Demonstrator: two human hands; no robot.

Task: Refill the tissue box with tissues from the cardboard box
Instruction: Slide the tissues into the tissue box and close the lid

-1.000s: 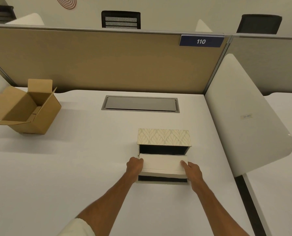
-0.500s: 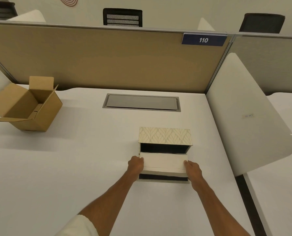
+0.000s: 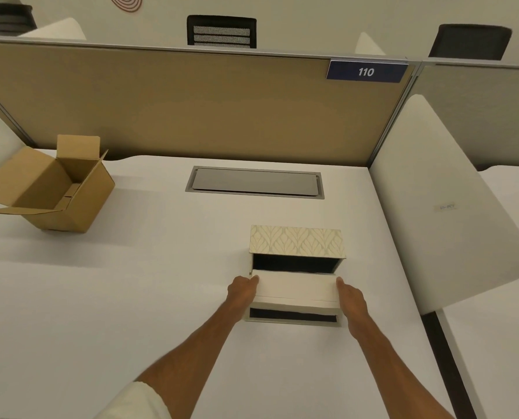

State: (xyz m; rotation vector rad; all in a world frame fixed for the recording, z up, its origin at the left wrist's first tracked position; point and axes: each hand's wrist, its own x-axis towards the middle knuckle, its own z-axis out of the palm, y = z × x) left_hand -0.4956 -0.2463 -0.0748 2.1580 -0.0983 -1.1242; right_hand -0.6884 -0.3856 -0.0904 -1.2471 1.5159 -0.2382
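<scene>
The tissue box stands open on the white desk, its leaf-patterned lid raised at the back and its dark inside showing. A white stack of tissues lies across the box's opening. My left hand grips the stack's left end and my right hand grips its right end. The brown cardboard box sits at the far left of the desk, flaps open, tipped toward me, and no tissues show inside it.
A grey cable hatch is set into the desk behind the tissue box. A tan partition with a "110" sign closes the back. A white curved divider stands at the right edge.
The hands and the tissue stack stay in nearly the same place over the box. The view has shifted slightly.
</scene>
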